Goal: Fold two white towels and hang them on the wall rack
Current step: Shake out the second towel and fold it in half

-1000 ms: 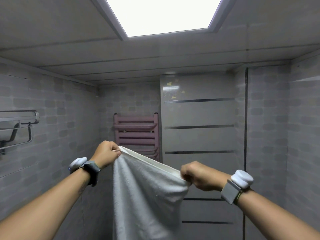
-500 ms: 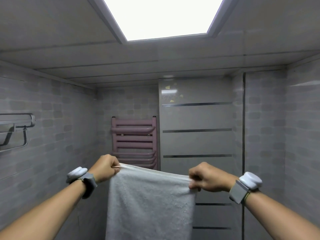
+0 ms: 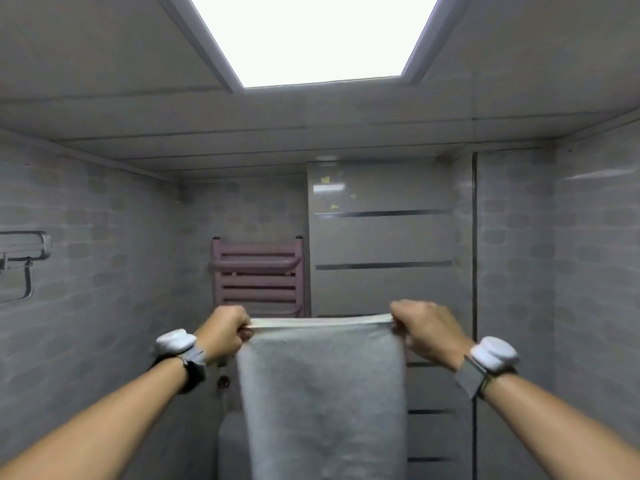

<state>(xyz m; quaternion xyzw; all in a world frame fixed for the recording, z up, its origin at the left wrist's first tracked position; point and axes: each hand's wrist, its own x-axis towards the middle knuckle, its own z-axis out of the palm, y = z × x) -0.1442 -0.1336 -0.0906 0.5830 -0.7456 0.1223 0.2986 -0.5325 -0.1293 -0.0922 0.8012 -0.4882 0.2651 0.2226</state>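
We hold the white towel (image 3: 322,396) taut between us, left hand (image 3: 225,332) and right hand (image 3: 424,329) each pinching a top corner; its long axis hangs straight down below our grip; the wall rack (image 3: 24,251) sits far left, nearer the left hand.

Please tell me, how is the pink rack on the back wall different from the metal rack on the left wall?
The pink rack is pink, with several horizontal bars stacked like a ladder; the metal rack is grey, with a top shelf and one lower rail. The pink rack shows almost whole, facing the camera; the metal rack is cut off by the left edge. Both are wall-mounted and carry no towel.
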